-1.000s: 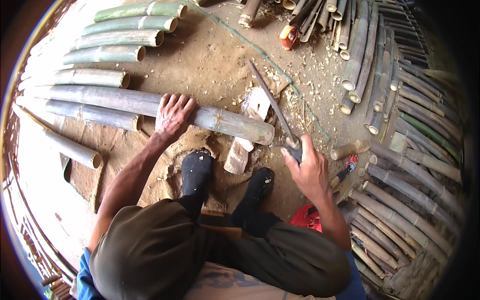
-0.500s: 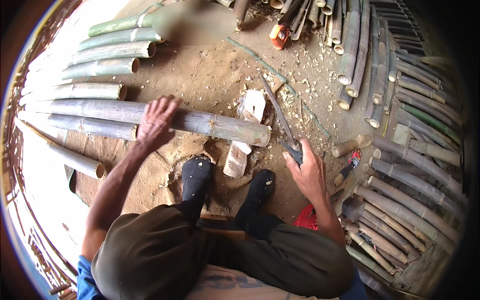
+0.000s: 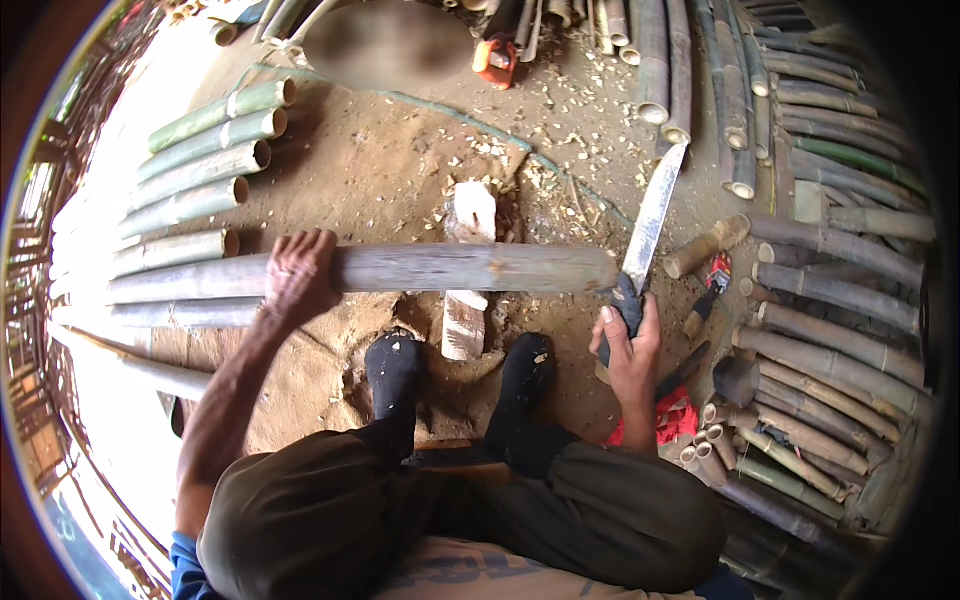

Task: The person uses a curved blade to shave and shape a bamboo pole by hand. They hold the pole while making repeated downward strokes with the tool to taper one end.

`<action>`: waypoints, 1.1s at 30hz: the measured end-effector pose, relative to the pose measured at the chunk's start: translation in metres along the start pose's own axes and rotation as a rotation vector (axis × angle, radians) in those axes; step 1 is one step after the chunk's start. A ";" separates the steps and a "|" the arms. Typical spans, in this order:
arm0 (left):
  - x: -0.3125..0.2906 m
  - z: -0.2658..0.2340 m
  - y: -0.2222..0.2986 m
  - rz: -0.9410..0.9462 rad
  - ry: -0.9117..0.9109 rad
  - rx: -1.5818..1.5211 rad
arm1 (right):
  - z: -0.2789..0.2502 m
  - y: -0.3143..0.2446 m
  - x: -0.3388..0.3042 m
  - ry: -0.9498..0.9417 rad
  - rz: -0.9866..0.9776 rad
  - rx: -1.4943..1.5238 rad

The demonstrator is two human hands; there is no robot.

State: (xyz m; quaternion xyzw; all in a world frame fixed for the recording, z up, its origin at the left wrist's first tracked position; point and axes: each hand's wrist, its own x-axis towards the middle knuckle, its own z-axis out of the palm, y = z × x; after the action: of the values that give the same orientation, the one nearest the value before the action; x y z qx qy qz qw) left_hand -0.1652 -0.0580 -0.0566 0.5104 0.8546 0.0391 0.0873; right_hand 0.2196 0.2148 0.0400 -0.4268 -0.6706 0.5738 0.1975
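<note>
With the wooden block (image 3: 474, 212) taken as the dial's centre and twelve pointing away from the person, a greyish bamboo pole (image 3: 420, 268) lay across it, running from nine o'clock to three. The left hand (image 3: 302, 275), at nine o'clock, had its fingers wrapped over the pole. The right hand (image 3: 632, 345), at four o'clock, had its fingers clenched round the dark handle of a knife (image 3: 657, 215), whose blade pointed up toward one o'clock. The pole's right end lay just beside that handle; whether they touched could not be told.

Dark-covered feet (image 3: 396, 370) stood at seven and five o'clock. Greenish poles (image 3: 205, 160) lay side by side at ten, an orange handle (image 3: 494, 64) at twelve, a short bamboo piece (image 3: 705, 247) at three, and a red cloth (image 3: 674, 418) at four.
</note>
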 end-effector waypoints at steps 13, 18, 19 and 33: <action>0.013 0.002 0.054 0.013 -0.181 -0.036 | 0.031 0.079 -0.033 -0.177 0.349 0.409; -0.007 0.003 -0.017 0.005 -0.089 -0.055 | 0.015 0.111 -0.017 -0.028 0.351 0.419; -0.005 0.013 -0.024 -0.001 -0.063 -0.075 | 0.011 0.109 -0.011 0.024 0.357 0.405; -0.003 0.024 -0.021 0.017 0.064 -0.119 | 0.042 0.111 0.007 0.102 0.296 0.300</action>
State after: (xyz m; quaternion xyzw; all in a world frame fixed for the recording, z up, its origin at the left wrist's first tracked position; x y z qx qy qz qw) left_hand -0.1774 -0.0714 -0.0828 0.5100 0.8488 0.1071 0.0896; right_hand 0.2227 0.1925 -0.0768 -0.5148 -0.4966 0.6676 0.2063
